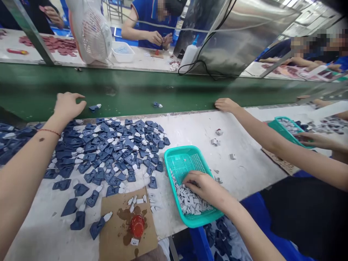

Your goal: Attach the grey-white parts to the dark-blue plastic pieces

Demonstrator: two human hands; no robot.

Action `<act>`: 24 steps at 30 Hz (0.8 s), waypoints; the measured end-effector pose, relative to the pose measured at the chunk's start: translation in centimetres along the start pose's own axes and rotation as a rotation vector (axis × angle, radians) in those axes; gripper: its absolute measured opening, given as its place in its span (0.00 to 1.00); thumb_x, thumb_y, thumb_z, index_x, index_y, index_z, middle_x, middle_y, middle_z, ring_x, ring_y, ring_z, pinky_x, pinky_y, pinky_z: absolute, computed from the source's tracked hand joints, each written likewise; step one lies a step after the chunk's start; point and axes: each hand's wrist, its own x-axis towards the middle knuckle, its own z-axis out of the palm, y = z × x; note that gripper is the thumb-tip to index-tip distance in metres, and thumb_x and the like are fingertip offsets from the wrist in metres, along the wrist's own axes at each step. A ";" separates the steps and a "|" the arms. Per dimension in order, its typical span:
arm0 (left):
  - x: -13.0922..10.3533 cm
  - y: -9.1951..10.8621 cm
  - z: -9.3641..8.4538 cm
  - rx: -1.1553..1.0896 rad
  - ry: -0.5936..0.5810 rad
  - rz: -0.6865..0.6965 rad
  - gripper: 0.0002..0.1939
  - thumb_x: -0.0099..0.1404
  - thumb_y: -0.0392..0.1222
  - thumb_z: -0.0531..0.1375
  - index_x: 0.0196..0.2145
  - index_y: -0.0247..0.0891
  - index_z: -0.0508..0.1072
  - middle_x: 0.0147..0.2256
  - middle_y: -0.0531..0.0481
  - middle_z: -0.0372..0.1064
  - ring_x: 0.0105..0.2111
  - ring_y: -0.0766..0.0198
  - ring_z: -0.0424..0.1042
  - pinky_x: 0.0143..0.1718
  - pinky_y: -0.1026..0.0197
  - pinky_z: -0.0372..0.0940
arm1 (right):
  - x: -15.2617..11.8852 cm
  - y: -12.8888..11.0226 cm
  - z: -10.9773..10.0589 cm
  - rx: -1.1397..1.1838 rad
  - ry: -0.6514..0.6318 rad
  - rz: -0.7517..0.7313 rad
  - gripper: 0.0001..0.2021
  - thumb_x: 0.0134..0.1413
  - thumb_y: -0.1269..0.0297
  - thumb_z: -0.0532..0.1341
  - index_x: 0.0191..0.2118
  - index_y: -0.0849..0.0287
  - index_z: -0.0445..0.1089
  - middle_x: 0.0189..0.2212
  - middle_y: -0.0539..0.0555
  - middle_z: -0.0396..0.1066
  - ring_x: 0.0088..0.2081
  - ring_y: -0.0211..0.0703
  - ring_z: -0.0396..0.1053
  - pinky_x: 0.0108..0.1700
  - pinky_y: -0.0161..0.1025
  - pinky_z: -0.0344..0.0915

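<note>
A white fan stands on the opposite desk. Right of fan: white tray, adjacent; farther right, white bottle with blue nozzle, then metal panel. Left of fan: scattered reddish pieces.

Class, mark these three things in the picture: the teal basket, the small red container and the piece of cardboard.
Teal basket [181,164]: head view, on its bare floor.
Small red container [137,226]: head view, on its middle.
Piece of cardboard [114,241]: head view, on a bare patch left of the container.
</note>
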 end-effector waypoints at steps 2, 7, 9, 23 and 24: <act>0.4 1.0 0.6 -0.029 -0.046 0.061 0.29 0.63 0.52 0.52 0.56 0.28 0.67 0.49 0.37 0.70 0.50 0.44 0.65 0.52 0.49 0.58 | 0.3 0.1 0.0 0.025 0.007 -0.004 0.10 0.58 0.70 0.54 0.34 0.58 0.74 0.35 0.56 0.75 0.38 0.46 0.72 0.41 0.40 0.67; 0.5 2.0 1.9 -0.069 -0.019 0.046 0.20 0.61 0.46 0.62 0.48 0.33 0.73 0.46 0.41 0.71 0.48 0.50 0.68 0.51 0.49 0.61 | 0.6 -0.2 0.2 0.038 0.081 0.066 0.11 0.58 0.70 0.53 0.33 0.58 0.72 0.32 0.56 0.75 0.34 0.46 0.72 0.37 0.41 0.67; 0.4 2.0 1.7 -0.089 0.021 0.006 0.17 0.64 0.45 0.60 0.47 0.33 0.72 0.44 0.42 0.72 0.46 0.53 0.70 0.49 0.47 0.62 | 0.3 -0.6 0.2 0.042 0.111 0.068 0.10 0.57 0.70 0.53 0.37 0.58 0.73 0.33 0.56 0.74 0.34 0.47 0.72 0.36 0.41 0.68; -2.6 13.5 -0.3 -0.322 -0.371 0.658 0.16 0.56 0.54 0.61 0.33 0.41 0.81 0.36 0.50 0.79 0.34 0.58 0.75 0.35 0.65 0.65 | 0.0 -0.6 1.7 0.095 0.193 0.069 0.09 0.57 0.69 0.55 0.33 0.54 0.72 0.33 0.53 0.72 0.29 0.43 0.70 0.30 0.39 0.66; -2.0 13.8 -0.2 -0.306 -0.335 0.648 0.17 0.58 0.55 0.59 0.33 0.40 0.81 0.35 0.49 0.79 0.34 0.58 0.75 0.36 0.64 0.66 | 0.0 -0.6 1.9 0.094 0.211 0.070 0.09 0.58 0.69 0.54 0.34 0.55 0.72 0.34 0.54 0.72 0.29 0.44 0.71 0.31 0.39 0.66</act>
